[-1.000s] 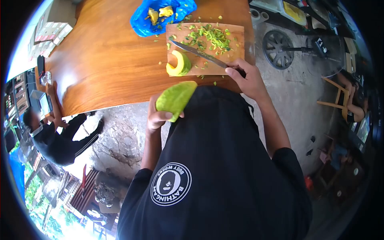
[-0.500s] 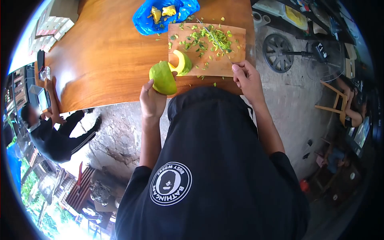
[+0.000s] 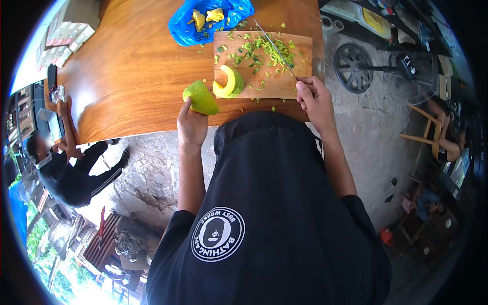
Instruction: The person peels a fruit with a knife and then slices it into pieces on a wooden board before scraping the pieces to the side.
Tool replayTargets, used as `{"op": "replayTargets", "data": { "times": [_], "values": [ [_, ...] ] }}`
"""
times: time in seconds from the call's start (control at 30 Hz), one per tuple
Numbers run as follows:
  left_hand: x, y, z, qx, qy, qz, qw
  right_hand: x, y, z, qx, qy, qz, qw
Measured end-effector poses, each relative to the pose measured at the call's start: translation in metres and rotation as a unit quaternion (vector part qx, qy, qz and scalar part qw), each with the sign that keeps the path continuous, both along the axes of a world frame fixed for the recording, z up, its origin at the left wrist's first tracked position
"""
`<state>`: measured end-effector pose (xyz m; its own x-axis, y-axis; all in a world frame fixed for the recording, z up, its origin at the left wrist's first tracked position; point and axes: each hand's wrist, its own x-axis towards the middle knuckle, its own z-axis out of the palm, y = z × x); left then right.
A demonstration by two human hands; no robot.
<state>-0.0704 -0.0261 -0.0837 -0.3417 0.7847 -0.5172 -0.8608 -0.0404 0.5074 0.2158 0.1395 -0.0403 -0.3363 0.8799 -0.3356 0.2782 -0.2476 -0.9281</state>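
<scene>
My left hand (image 3: 193, 124) grips a piece of green-skinned squash (image 3: 202, 99), held up over the table's near edge, left of the cutting board. The skin on it looks largely pared to light green. In my right hand (image 3: 315, 99) is a knife (image 3: 276, 50), its thin blade pointing away and to the left above the board. A second squash piece (image 3: 233, 83), curved with yellow flesh and green rind, rests on the left part of the wooden cutting board (image 3: 279, 91). Green peelings (image 3: 272, 53) lie scattered over the board's far half.
Beyond the board sits a blue plastic bag (image 3: 185, 30) holding yellow scraps. The wooden table (image 3: 132, 76) stretches left, where a person (image 3: 66, 170) sits near a laptop. A standing fan (image 3: 406, 71) is on the right, near another seated person (image 3: 447, 132).
The squash piece in my left hand has moved slightly left and tilted, away from the piece on the board. My right hand and the knife have barely shifted.
</scene>
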Motion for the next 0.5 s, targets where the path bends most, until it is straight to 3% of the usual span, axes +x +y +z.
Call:
{"op": "replayTargets", "data": {
  "times": [0.17,0.23,0.27,0.33,0.37,0.43,0.5],
  "values": [
    [-0.051,-0.007,-0.046,-0.094,0.136,0.007,0.986,0.000,0.001,-0.005,-0.003,-0.011,0.012,1.000],
    [-0.076,-0.008,-0.070,-0.187,0.360,-0.091,0.910,0.000,0.001,-0.008,0.002,-0.019,0.015,1.000],
    [-0.085,-0.007,-0.079,-0.188,0.360,-0.088,0.910,0.000,0.001,-0.009,-0.004,-0.020,0.014,1.000],
    [-0.098,0.004,-0.086,-0.282,0.534,-0.162,0.780,-0.002,0.002,-0.009,-0.006,-0.018,0.015,1.000],
    [-0.101,0.009,-0.089,-0.281,0.535,-0.161,0.780,-0.002,0.002,-0.008,-0.003,-0.027,0.017,0.999],
    [-0.103,0.021,-0.092,-0.365,0.685,-0.207,0.596,-0.001,0.002,-0.008,0.000,-0.036,0.016,0.999],
    [-0.105,0.029,-0.096,-0.364,0.699,-0.224,0.573,0.001,0.001,-0.009,0.015,-0.044,0.014,0.999]
  ]
}}
